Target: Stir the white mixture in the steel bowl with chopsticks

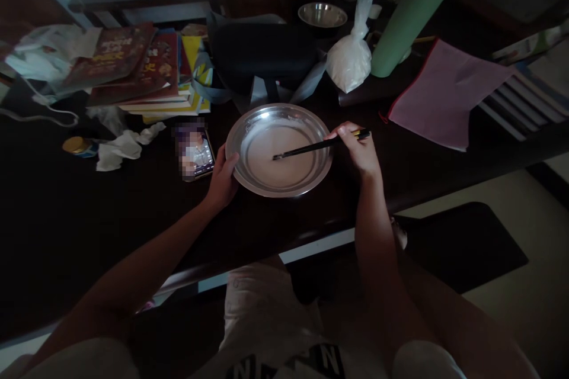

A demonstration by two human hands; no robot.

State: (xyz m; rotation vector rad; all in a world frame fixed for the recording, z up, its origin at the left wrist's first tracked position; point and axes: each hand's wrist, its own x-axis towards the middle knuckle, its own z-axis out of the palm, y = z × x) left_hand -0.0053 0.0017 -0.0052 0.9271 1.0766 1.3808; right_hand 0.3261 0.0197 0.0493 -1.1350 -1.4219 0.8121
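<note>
Table (89, 213): very dark brown, near black. Metal plate (279, 150): silvery rim, pale pinkish-white liquid inside. Chopsticks (320, 145): black, yellow band at the held end (2 sticks or 1, cannot tell). Plastic bag (350, 56): translucent white, white powder within. Cylinder (413, 12): pale green. Folder (444, 92): pink, red edging. Books (133, 65): maroon covers with gold lettering, yellow spines below. Pouch (262, 56): black. Tissue (120, 148): white. Small tin (75, 145): gold lid. Shorts (262, 314): light grey.
</note>
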